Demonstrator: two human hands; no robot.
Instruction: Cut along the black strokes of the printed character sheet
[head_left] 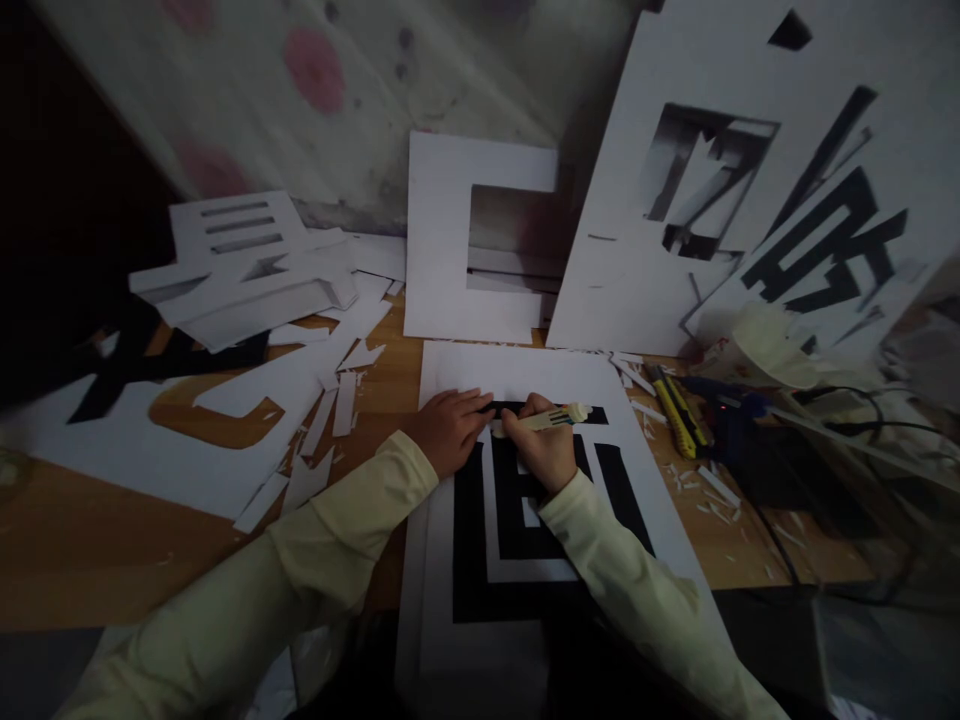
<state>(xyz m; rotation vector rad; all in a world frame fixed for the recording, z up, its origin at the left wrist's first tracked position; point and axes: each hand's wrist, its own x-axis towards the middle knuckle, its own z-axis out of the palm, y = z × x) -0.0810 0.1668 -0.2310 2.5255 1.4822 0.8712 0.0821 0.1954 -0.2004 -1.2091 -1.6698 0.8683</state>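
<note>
A white board (pixel 517 370) with large black block lettering (pixel 469 540) lies in front of me, overhanging the table's near edge. My left hand (pixel 451 430) rests flat on its upper left part, fingers stretched toward the top black bar and holding nothing. Just to the right, my right hand (pixel 541 440) is closed around a slim cream-coloured utility knife (pixel 559 416). The knife slants, with its rounded end up to the right and its front end low near the left fingertips. Whether the blade touches the board is too dark to tell.
A cut white C-shaped board (pixel 439 240) and a tall cut-out panel (pixel 600 240) lean at the back. White offcuts (pixel 345 405) litter the wooden table (pixel 67 530). At right are a yellow cutter (pixel 675 410), a glue gun (pixel 724 400), a cable and a white cup (pixel 765 345).
</note>
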